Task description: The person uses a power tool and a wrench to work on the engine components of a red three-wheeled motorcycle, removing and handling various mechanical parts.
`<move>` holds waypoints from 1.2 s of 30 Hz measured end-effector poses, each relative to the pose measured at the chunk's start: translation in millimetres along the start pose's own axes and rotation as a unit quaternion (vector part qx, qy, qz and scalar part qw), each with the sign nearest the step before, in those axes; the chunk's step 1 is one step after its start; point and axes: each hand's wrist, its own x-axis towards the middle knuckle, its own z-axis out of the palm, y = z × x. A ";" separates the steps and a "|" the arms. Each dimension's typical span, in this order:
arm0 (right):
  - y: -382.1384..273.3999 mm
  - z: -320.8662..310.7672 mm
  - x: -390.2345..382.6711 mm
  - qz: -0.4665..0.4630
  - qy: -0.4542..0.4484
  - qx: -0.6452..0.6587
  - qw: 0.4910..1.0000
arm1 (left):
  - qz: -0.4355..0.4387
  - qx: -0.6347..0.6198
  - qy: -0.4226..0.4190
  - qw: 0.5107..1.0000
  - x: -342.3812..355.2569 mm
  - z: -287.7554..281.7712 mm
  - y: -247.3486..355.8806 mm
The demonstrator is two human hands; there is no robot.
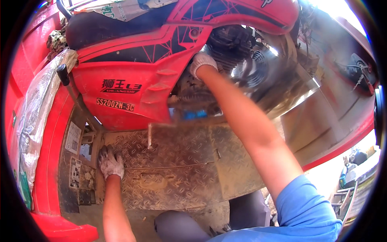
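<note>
My left hand (111,161), in a dirty knit glove, lies with fingers spread and open on the diamond-tread metal footboard (177,153), beside the dark side plate at left. My right hand (203,64), also gloved, reaches in at the edge of the red side panel (125,88) of a motor tricycle, among dark engine parts (225,48); its fingers are hidden behind the panel. A finned engine and a round grille (254,68) sit just right of that hand. Below the panel, a small metal pedal (150,135) stands over the footboard.
A black-handled lever (63,74) rises at left beside crumpled silver wrapping (34,117) on red bodywork. The seat (113,30) is above. At right are a curved fender with pliers-like objects (360,74) and assorted items beyond it. My bent knees are at the lower edge.
</note>
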 end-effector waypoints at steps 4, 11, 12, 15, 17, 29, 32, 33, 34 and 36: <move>-7.3 -3.2 -8.5 0.025 0.014 0.038 0.999 | 0.002 0.028 -0.003 1.000 -0.8 7.2 -4.8; -4.7 6.5 2.1 -0.022 0.019 0.020 0.999 | -0.015 0.012 -0.035 0.999 0.6 4.8 -3.9; -4.2 9.1 4.5 -0.028 0.022 0.013 0.999 | -0.011 -0.004 -0.030 0.999 1.0 3.1 -3.0; -2.7 11.7 8.2 -0.043 0.025 -0.010 0.999 | -0.012 0.002 -0.032 0.999 1.2 0.7 -1.4; -0.8 8.4 6.4 -0.056 0.009 -0.029 0.998 | -0.013 0.004 -0.021 1.000 0.5 2.1 -2.2; 15.3 -3.1 4.7 -0.122 0.018 0.018 0.992 | -0.016 0.017 -0.043 0.999 -0.5 8.3 -6.4; 10.3 -11.6 10.4 -0.177 -0.051 -0.106 0.977 | -0.025 0.021 -0.060 0.998 -0.1 4.7 -3.3; 8.5 -15.8 10.7 -0.240 -0.067 -0.177 0.952 | -0.025 0.027 -0.061 0.997 0.3 3.9 -2.4; 6.9 -20.0 10.0 -0.283 -0.097 -0.252 0.920 | -0.027 0.029 -0.063 0.997 0.4 3.3 -1.6; 4.9 -26.5 6.7 -0.305 -0.119 -0.294 0.898 | -0.032 0.036 -0.067 0.997 0.6 2.6 -0.5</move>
